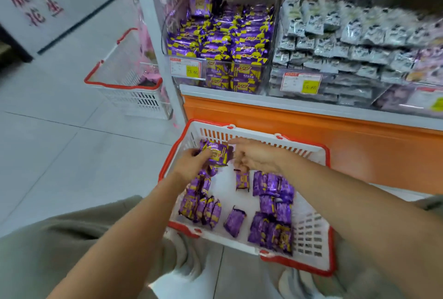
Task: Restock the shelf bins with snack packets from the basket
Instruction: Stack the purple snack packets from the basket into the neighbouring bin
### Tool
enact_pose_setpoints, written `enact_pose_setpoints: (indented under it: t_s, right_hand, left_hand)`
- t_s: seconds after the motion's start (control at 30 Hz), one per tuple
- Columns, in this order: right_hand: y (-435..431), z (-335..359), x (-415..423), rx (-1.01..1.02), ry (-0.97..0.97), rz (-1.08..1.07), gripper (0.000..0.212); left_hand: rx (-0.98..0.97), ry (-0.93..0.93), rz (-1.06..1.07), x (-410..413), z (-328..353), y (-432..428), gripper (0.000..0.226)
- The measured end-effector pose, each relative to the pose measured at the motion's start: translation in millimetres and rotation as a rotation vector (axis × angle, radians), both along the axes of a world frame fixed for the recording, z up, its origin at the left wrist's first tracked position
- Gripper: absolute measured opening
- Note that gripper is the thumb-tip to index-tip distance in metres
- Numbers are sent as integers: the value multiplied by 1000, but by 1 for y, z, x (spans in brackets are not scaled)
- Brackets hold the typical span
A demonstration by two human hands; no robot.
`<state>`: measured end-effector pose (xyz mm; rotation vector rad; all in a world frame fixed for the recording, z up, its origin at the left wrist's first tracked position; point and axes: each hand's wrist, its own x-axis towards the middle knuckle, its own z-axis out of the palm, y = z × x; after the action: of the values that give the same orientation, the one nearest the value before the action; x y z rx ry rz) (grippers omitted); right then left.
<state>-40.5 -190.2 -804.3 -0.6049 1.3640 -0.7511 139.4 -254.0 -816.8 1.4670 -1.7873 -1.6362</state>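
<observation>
A white basket with a red rim (pixel 327 205) stands on the floor in front of me, holding several purple and yellow snack packets (pixel 273 212). My left hand (pixel 191 165) grips a small stack of these packets (pixel 215 152) over the basket's far left corner. My right hand (pixel 254 157) hovers just right of that stack, fingers loosely curled, blurred; a single packet (pixel 242 180) stands right below it. On the shelf above sits a clear bin (pixel 220 42) heaped with the same purple packets.
A second white and red basket (pixel 129 88) stands on the floor to the left of the shelf post. A neighbouring bin of grey packets (pixel 347 42) fills the shelf's right side. An orange shelf base (pixel 359 152) runs behind my basket. My knees frame the bottom.
</observation>
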Motion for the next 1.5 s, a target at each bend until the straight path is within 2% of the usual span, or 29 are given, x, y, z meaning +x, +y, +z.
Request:
enact_pose_setpoints:
  t_s: [0.03,0.07,0.17,0.23,0.37,0.43,0.53,0.63,0.73,0.83,0.87,0.93,1.03,1.1,1.17,1.3,1.33,1.43,1.5]
  right_hand:
    - [2,5,2,-11,-34,-42,15]
    - [5,10,5,-15,-76,-66,4]
    - [11,13,13,-35,-123,-2,18]
    - [12,17,18,-97,-126,-46,25]
    - [14,35,18,-215,-13,-182,25]
    - [17,47,12,-208,56,-178,23]
    - [23,62,3,-192,147,-81,19]
    - [28,70,-3,-215,176,0,31]
    - [28,72,-2,-278,192,-59,41]
    - [22,74,3,-325,219,-120,77]
    - [19,76,4,-341,204,-140,80]
    - [14,82,6,-379,157,-147,68]
    - [8,92,5,-392,115,-69,27]
    - [3,97,5,-390,114,-40,14]
    - [-6,103,5,-405,113,-93,16]
    - [-28,121,3,-480,101,-195,33]
    - [-35,126,1,-511,115,-207,36]
    - [-59,143,-7,-587,159,-242,40]
    - [-78,152,-13,-631,230,-293,42]
  left_hand:
    - [77,36,46,3,7,-1,23]
    - [141,64,74,6,16,1,22]
    - [262,111,83,12,36,7,21]
    - [306,139,34,13,46,12,23]
    - [326,139,-64,6,66,17,39]
    - [320,146,-73,1,75,18,44]
    - [286,173,-92,-4,83,16,37]
    - [266,231,-147,-5,86,18,24]
    - [269,302,-165,-7,90,21,17]
    - [282,308,-187,-9,94,22,19]
    - [283,316,-171,-10,95,20,20]
    - [276,356,-97,-12,96,15,22]
    - [282,452,68,-13,99,2,21]
    - [279,476,138,-13,103,-5,16]
    - [257,457,153,-14,109,-12,15]
    - [208,475,166,-22,129,-30,31]
    - [194,490,163,-25,136,-36,30]
    - [117,528,111,-35,157,-53,4]
    - [12,545,86,-42,168,-62,6]
